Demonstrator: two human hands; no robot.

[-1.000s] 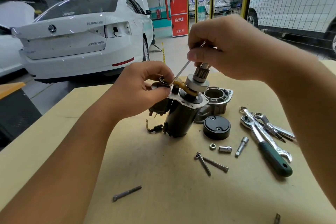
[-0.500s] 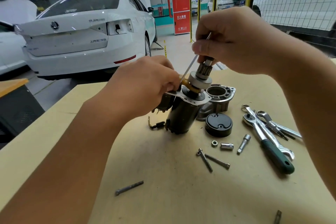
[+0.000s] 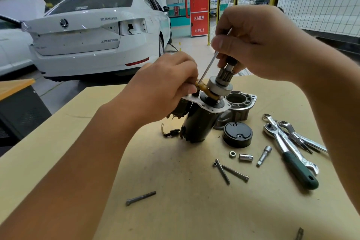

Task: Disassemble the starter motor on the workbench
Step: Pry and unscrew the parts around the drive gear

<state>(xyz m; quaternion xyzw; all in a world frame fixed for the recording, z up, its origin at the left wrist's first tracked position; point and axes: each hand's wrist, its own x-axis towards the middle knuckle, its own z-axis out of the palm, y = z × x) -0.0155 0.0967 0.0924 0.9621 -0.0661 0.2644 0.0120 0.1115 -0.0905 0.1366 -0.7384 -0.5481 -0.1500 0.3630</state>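
Observation:
The starter motor (image 3: 200, 122) stands tilted on the workbench (image 3: 175, 210), its dark body down and its pinion gear (image 3: 224, 76) up. My right hand (image 3: 259, 45) grips a thin metal rod (image 3: 207, 68) and sits over the pinion's top. The rod slants down to the yellow shift fork (image 3: 203, 87) under the pinion. My left hand (image 3: 167, 85) pinches the parts at the fork's left end, above the solenoid (image 3: 180, 109); its fingertips hide what they hold.
The removed drive housing (image 3: 237, 107) and a black end cap (image 3: 237, 136) lie right of the motor. A ratchet (image 3: 292, 158), wrenches (image 3: 303, 138), a socket (image 3: 246, 157), an extension (image 3: 264, 156), a nut (image 3: 232, 154), two long bolts (image 3: 228, 171) and another bolt (image 3: 141, 198) lie around. Parked cars stand behind.
My left hand has closed in over the fork's left end, covering the small ring part it showed a second ago. The right hand stays on the rod.

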